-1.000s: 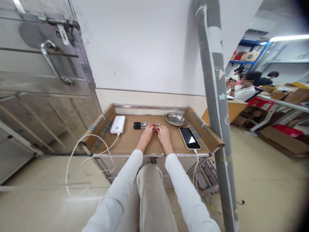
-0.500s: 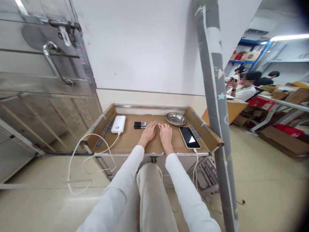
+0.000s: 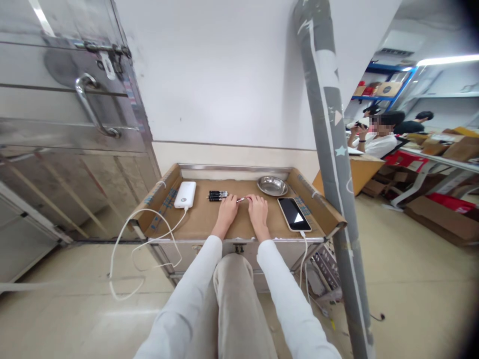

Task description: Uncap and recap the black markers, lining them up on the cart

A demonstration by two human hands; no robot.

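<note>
Both hands rest low over the cardboard-covered tabletop (image 3: 205, 224). A slim pen (image 3: 241, 200), pale with a dark or reddish tint, spans the gap between them. My left hand (image 3: 227, 212) has its fingers closed at the pen's left end. At its right end, my right hand (image 3: 258, 210) pinches it with bent fingers. The fingers cover both pen ends. Just left of my left hand lie several black pens (image 3: 217, 195) side by side. Behind and right of my right hand sits a round, shallow metal bowl (image 3: 272, 186).
A white power bank (image 3: 184, 195) with a white cable (image 3: 164, 230) lies at the left. The phone (image 3: 294, 214) lies at the right, its cable over the front edge. A grey wrapped pole (image 3: 331, 119) stands at the right. Other people (image 3: 377, 142) sit farther off.
My hands have drawn slightly apart and toward me, so more of the pen shows between them. The camera view has shifted a little; the black pens look unmoved.
</note>
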